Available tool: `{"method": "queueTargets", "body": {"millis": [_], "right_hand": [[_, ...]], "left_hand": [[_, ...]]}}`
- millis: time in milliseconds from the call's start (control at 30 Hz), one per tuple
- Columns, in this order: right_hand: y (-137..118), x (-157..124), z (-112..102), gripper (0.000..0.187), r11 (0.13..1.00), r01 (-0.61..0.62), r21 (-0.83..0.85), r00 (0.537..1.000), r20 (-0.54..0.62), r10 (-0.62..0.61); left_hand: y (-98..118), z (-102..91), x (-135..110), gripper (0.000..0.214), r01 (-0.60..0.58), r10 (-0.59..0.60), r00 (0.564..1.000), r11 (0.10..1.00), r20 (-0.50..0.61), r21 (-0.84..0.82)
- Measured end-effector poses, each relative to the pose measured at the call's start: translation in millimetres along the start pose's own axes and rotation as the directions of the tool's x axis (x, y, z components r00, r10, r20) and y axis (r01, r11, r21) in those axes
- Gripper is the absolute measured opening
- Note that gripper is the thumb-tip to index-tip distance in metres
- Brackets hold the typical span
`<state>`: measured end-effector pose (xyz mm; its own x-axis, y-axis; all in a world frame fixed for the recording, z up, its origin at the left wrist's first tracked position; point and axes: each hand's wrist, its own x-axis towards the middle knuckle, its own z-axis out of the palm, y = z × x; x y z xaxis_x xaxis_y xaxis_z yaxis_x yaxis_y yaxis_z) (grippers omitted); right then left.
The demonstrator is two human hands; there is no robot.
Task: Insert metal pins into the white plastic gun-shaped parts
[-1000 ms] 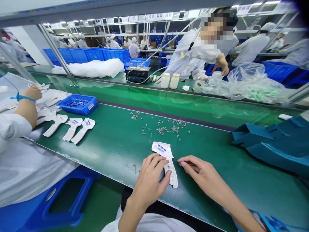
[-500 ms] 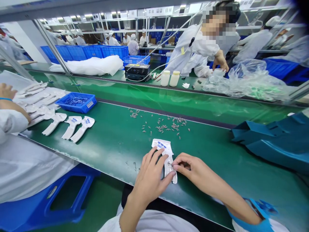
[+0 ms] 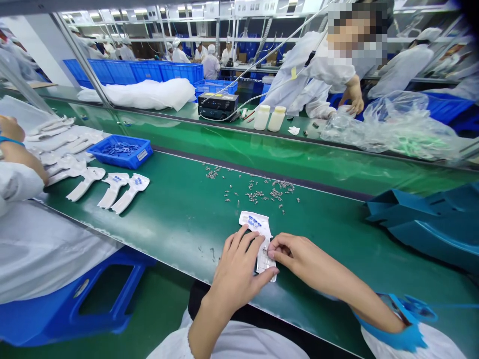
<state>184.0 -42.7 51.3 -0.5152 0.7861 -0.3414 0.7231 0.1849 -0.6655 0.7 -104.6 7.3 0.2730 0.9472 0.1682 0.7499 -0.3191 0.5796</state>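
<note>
A white plastic handle shell point(image 3: 266, 229) with small blue pieces at its wide top end lies on the green work surface before me. My left hand point(image 3: 239, 262) spans it, fingertips on its upper left edge and thumb across its lower end, holding it against the surface. At the shell's right edge, the thumb and forefinger of my right hand point(image 3: 290, 249) are pinched together. Whatever sits between those fingertips is too small to make out. Beyond the shell, many tiny metal parts point(image 3: 256, 196) lie scattered.
Further left are more white shells point(image 3: 130, 192) and a blue tray point(image 3: 144, 158) of small blue pieces. A co-worker's arm point(image 3: 22, 154) reaches in there. Teal plastic housings point(image 3: 422, 224) stand at the right. Across a green divider, another person point(image 3: 318, 75) bends over clear plastic bags point(image 3: 392, 122).
The whole view has shifted slightly. My left hand still rests on the shell, and my right fingertips stay pinched at its right edge, with hardly any movement.
</note>
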Motion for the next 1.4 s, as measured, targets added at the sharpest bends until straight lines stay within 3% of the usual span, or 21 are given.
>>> {"method": "queueTargets", "body": {"millis": [133, 333, 633, 1000, 1400], "right_hand": [[-6.5, 3.4, -9.7, 0.024, 0.996, -0.007, -0.092, 1.000, -0.012, 0.006], [-9.7, 9.1, -15.4, 0.024, 0.999, 0.005, -0.052, 0.993, 0.116, 0.001], [-4.5, 11.6, -10.3, 0.015, 0.995, -0.014, -0.103, 0.997, 0.076, 0.022], [1.4, 13.2, -12.2, 0.024, 0.998, -0.047, -0.052, 0.988, 0.141, 0.054], [-3.9, 14.6, -17.8, 0.027, 0.997, 0.012, -0.079, 0.983, 0.183, 0.003]], "left_hand": [[-0.4, -0.9, 1.6, 0.059, 0.012, -0.012, 1.000, 1.000, 0.022, 0.003], [-0.3, -1.1, 0.8, 0.059, 0.009, -0.009, 1.000, 1.000, 0.016, -0.012], [-0.8, 1.4, 1.4, 0.060, 0.007, -0.007, 1.000, 1.000, 0.007, 0.002], [-2.1, 1.3, 1.2, 0.058, 0.005, -0.005, 1.000, 1.000, 0.000, -0.002], [-2.3, 2.1, 1.0, 0.059, -0.007, 0.007, 1.000, 1.000, -0.009, 0.010]]}}
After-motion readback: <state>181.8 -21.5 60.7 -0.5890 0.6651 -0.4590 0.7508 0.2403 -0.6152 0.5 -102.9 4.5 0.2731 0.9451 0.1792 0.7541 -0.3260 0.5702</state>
